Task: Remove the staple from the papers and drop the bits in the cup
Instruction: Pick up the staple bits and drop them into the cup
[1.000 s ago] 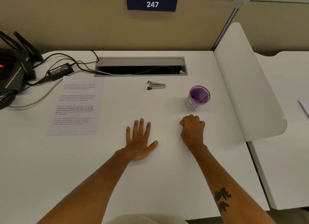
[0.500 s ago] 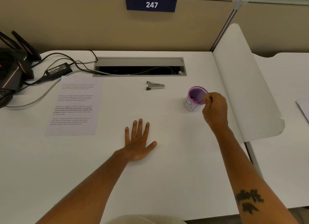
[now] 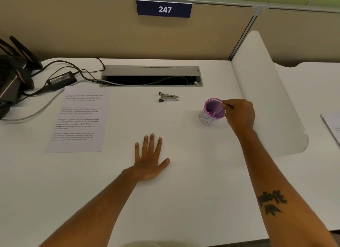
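Holding your right hand (image 3: 239, 115) at the right-hand rim of the cup (image 3: 213, 111), you have the fingertips drawn together over its mouth as if pinching something small; whether a staple bit sits between them cannot be told, as it is too small to see. Small pale specks lie on the cup's purple floor, and in my judgement they may be bits already dropped. Your left hand (image 3: 149, 160) lies flat on the desk (image 3: 184, 200), fingers spread, holding nothing, well to the left of the cup and nearer to you. The papers (image 3: 79, 119) lie flat far to the left of the cup, untouched by either hand, and the staple remover (image 3: 168, 97) rests to the cup's left and slightly beyond it. Risks noted: your pinch sits close to the rim rather than the centre, so a bit let go there could strike the lip and bounce onto the white desk, where it would be hard to find. The cup looks light and nothing steadies it; a knuckle brushing its wall on withdrawal could tip it and spill the contents. A bit could also cling to your fingertip and leave the cup with your hand.
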